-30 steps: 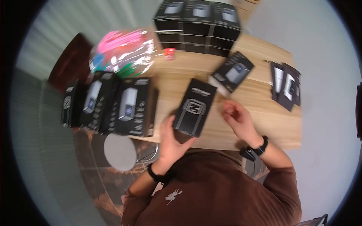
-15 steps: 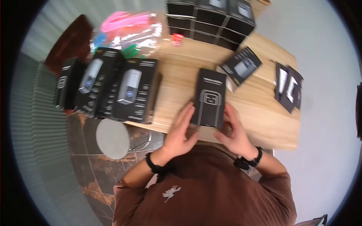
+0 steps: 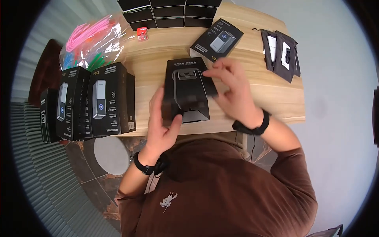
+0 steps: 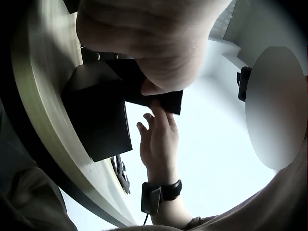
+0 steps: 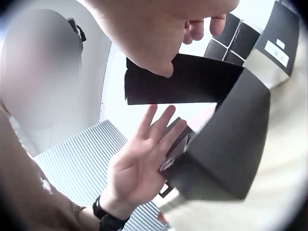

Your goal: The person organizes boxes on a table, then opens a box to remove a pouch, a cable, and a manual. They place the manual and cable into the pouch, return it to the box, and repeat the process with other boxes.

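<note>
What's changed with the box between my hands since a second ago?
The flap has swung up from the box. Your right hand, off the box at first, now pinches that flap. Your left hand is still beside the box. The angled box, plastic bag and dark pouches stayed put.

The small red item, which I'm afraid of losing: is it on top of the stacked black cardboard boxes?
No, the small red item lies on the wooden table, beside the stacked boxes.
</note>
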Available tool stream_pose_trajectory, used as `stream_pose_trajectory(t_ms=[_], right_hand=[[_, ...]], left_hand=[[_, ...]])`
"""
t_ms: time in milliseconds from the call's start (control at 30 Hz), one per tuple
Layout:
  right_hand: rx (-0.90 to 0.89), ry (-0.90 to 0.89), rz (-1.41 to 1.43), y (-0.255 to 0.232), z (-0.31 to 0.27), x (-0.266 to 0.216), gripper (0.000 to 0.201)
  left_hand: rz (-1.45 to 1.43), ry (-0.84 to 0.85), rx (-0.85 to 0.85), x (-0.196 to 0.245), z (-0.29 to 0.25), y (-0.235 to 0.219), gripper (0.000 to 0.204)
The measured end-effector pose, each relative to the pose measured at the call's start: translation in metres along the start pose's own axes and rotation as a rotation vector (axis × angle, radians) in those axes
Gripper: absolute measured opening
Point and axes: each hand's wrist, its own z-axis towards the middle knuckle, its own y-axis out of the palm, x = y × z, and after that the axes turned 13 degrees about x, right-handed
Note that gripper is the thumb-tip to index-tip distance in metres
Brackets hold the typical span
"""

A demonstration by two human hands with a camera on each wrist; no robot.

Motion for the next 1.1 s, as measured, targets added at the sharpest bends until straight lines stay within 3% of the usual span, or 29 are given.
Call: stream_pose_trajectory(t_ms=[33, 133, 233, 433, 533, 633, 733, 800, 833, 900, 933, 1033, 1100], right_hand=[[0.039, -0.074, -0.011, 0.002, 0.014, 0.009, 0.032], [0.045, 0.288, 0.02, 0.016, 0.051, 0.022, 0.026], [0.123, 0.629, 0.332, 0.032, 0.082, 0.051, 0.028], [-0.017, 0.876, 0.45, 0.048, 0.086, 0.087, 0.046], [-0.032, 0.836, 0.473, 0.04, 0.079, 0.09, 0.048], [0.033, 0.677, 0.292, 0.036, 0.069, 0.086, 0.045], [0.052, 0.354, 0.212, 0.027, 0.054, 0.058, 0.035], [-0.253, 0.293, 0.257, 0.014, 0.045, 0.025, 0.025], [-0.297, 0.08, 0.24, 0.017, 0.037, 0.021, 0.023], [-0.377, -0.346, 0.196, 0.026, 0.019, 0.019, 0.023], [-0.411, -0.365, 0.157, 0.023, 0.016, 0.013, 0.022], [-0.474, -0.405, 0.061, 0.009, 0.017, 0.003, 0.023], [-0.451, -0.395, 0.03, -0.008, 0.023, 0.0, 0.022]], left_hand=[[-0.032, -0.073, 0.032, -0.003, 0.001, 0.003, 0.092], [0.053, -0.077, 0.038, 0.0, 0.011, 0.01, 0.101], [0.218, -0.088, 0.01, 0.003, 0.015, 0.018, 0.102], [0.253, -0.141, 0.028, 0.016, 0.018, 0.021, 0.099], [0.139, -0.308, 0.036, 0.018, 0.015, 0.015, 0.091], [-0.075, -0.391, 0.075, 0.01, 0.006, 0.003, 0.076], [-0.106, -0.191, 0.206, -0.006, 0.002, -0.001, 0.068], [-0.063, -0.197, 0.314, -0.003, 0.004, 0.004, 0.065], [-0.041, -0.197, 0.368, -0.001, 0.006, 0.007, 0.064], [0.355, 0.007, 0.348, 0.009, 0.012, 0.005, 0.057], [0.547, 0.109, 0.337, 0.012, 0.015, 0.005, 0.054], [0.62, 0.259, 0.086, 0.004, 0.016, -0.004, 0.04], [0.513, 0.138, 0.081, 0.004, 0.016, -0.001, 0.03]])
